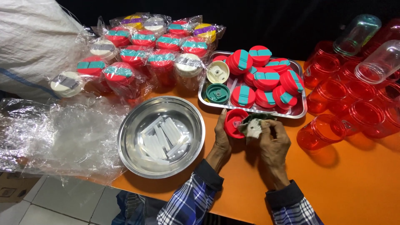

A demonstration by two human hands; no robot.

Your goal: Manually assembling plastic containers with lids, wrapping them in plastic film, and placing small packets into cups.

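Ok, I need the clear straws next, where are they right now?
In the head view, the clear straws lie in the round steel bowl, left of the left hand, on the orange table.

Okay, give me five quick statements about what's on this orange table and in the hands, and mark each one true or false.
1. The left hand holds a red lid. True.
2. The round steel bowl is full of red lids. False: it holds pale, clear sticks.
3. The right hand holds a crumpled cloth against the lid. True.
4. The metal tray holds only red lids. False: a cream lid and a green lid lie at its left end.
5. The red jars to the right all have lids on. False: they are open, without lids.
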